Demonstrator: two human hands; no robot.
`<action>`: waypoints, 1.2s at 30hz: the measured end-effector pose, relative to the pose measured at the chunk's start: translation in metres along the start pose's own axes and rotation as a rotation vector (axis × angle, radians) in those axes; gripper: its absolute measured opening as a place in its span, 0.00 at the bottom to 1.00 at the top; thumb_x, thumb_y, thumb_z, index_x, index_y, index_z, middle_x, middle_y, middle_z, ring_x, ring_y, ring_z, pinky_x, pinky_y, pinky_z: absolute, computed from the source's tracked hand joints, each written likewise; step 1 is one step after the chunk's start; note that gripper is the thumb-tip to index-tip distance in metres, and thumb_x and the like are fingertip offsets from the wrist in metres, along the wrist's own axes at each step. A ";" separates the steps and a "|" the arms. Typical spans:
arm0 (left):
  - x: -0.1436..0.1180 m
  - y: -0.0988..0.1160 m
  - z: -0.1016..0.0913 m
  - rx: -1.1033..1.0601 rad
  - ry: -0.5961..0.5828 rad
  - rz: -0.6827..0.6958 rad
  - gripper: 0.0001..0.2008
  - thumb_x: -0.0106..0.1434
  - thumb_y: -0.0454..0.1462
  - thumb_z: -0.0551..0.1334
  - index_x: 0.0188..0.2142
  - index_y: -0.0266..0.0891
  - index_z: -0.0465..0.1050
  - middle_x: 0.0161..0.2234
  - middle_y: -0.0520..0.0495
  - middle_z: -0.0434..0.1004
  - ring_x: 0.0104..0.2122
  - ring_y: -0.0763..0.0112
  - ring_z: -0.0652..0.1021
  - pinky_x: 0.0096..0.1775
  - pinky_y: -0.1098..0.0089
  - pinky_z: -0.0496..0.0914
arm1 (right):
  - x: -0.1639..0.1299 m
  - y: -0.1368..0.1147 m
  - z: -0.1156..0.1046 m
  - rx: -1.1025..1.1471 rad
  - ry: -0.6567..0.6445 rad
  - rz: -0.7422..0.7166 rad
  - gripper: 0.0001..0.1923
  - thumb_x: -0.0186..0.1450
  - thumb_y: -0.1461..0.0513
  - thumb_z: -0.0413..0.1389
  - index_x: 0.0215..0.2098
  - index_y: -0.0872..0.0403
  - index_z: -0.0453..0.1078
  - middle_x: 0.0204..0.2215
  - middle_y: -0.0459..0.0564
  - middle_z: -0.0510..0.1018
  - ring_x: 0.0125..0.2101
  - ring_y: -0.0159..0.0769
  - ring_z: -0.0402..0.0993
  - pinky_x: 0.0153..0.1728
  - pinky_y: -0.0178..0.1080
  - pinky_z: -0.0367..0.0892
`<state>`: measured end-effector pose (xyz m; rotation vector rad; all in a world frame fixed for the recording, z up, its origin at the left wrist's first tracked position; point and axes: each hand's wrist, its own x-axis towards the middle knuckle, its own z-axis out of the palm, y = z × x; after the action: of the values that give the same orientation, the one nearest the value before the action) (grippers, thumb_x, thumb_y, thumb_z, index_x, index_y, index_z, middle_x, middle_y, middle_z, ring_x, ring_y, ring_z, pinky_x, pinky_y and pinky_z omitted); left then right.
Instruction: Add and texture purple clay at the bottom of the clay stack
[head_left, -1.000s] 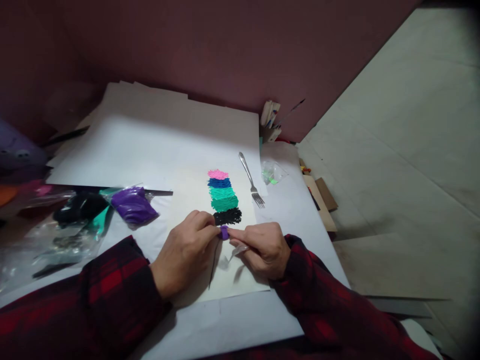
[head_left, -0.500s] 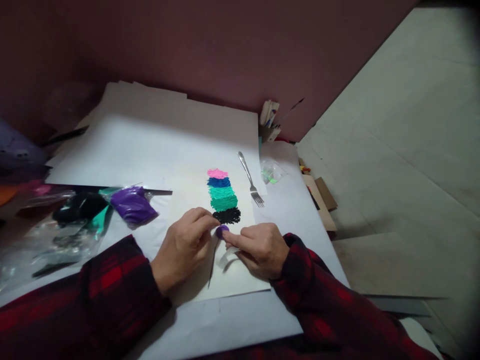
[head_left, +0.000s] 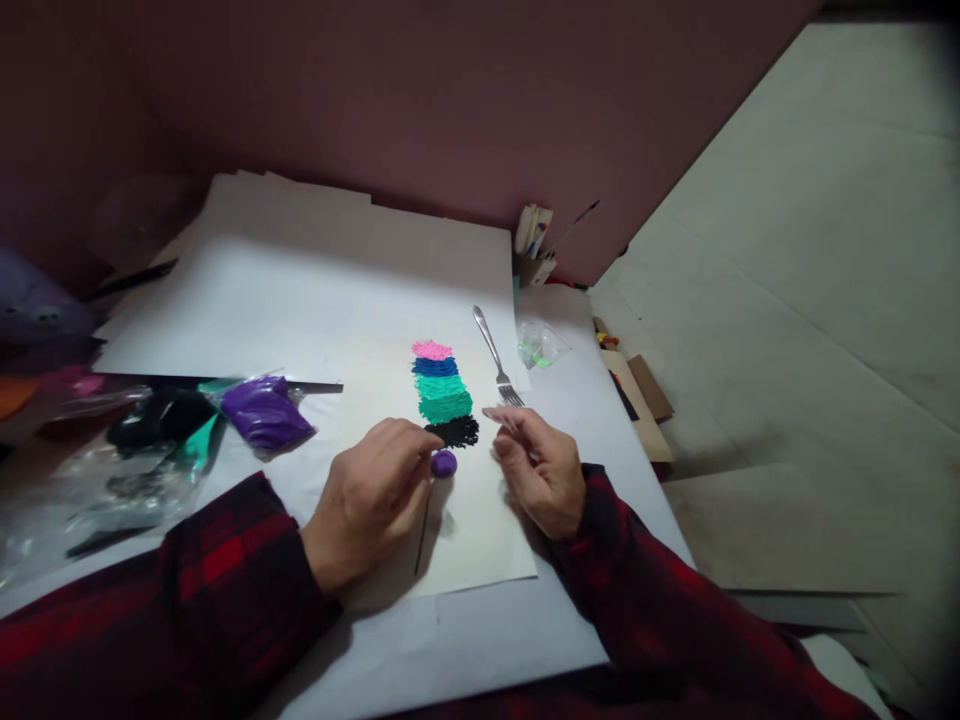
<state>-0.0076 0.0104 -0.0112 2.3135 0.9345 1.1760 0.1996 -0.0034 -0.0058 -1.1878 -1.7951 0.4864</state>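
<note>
A ball of purple clay (head_left: 444,463) rests on a cream sheet of paper (head_left: 480,540), just below a textured band of black clay (head_left: 457,432). Above the black run bands of green (head_left: 444,400), blue (head_left: 435,367) and pink clay (head_left: 433,350). My left hand (head_left: 371,500) is closed in a pinch beside the purple ball; what its fingers hold is hidden. A thin dark stick (head_left: 423,535) slants down from there over the paper. My right hand (head_left: 544,470), right of the black band, pinches a small whitish, see-through strip (head_left: 510,421). A metal fork (head_left: 489,340) lies beyond it.
Large white sheets (head_left: 300,270) are stacked at the back against the wall. Bagged purple clay (head_left: 268,413) and other plastic bags (head_left: 112,480) lie at left. A small clear bag with green bits (head_left: 541,345) is at right, near the table edge.
My right hand has drawn away from the purple clay, up and to the right toward the fork, with the see-through strip. My left hand has hardly moved.
</note>
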 end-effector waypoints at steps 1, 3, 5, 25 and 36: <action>-0.001 0.002 -0.001 0.001 -0.016 0.061 0.10 0.61 0.25 0.56 0.42 0.34 0.68 0.33 0.44 0.72 0.33 0.66 0.72 0.33 0.66 0.67 | 0.000 -0.001 0.000 0.026 -0.002 0.052 0.15 0.68 0.60 0.50 0.51 0.58 0.68 0.22 0.44 0.69 0.19 0.26 0.62 0.20 0.32 0.63; -0.003 0.008 -0.002 0.014 -0.067 0.181 0.10 0.62 0.25 0.55 0.42 0.34 0.68 0.29 0.46 0.72 0.30 0.68 0.70 0.30 0.67 0.65 | 0.001 -0.001 0.001 0.098 0.012 0.108 0.20 0.70 0.61 0.46 0.59 0.55 0.60 0.23 0.43 0.70 0.17 0.25 0.61 0.20 0.31 0.65; -0.005 0.016 -0.004 0.048 -0.189 0.293 0.07 0.62 0.27 0.56 0.39 0.35 0.68 0.26 0.49 0.69 0.25 0.69 0.67 0.25 0.68 0.61 | 0.000 -0.001 0.002 0.176 0.037 0.133 0.26 0.71 0.61 0.45 0.65 0.52 0.49 0.26 0.44 0.72 0.15 0.23 0.60 0.18 0.31 0.66; -0.015 0.037 0.019 0.364 -0.655 0.217 0.11 0.68 0.42 0.55 0.41 0.35 0.67 0.36 0.44 0.68 0.32 0.62 0.70 0.28 0.63 0.68 | 0.000 -0.023 -0.009 0.732 -0.065 0.300 0.18 0.55 0.64 0.66 0.42 0.53 0.67 0.32 0.48 0.81 0.32 0.38 0.80 0.31 0.37 0.74; -0.021 0.042 0.020 0.538 -0.532 0.366 0.12 0.69 0.39 0.52 0.42 0.32 0.69 0.35 0.45 0.68 0.31 0.63 0.68 0.29 0.61 0.62 | 0.002 -0.010 0.002 0.335 -0.029 0.174 0.16 0.69 0.57 0.50 0.39 0.55 0.77 0.21 0.45 0.70 0.24 0.28 0.69 0.26 0.33 0.68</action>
<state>0.0161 -0.0348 -0.0093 3.1020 0.6966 0.3734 0.1924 -0.0060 0.0009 -1.1072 -1.5645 0.8727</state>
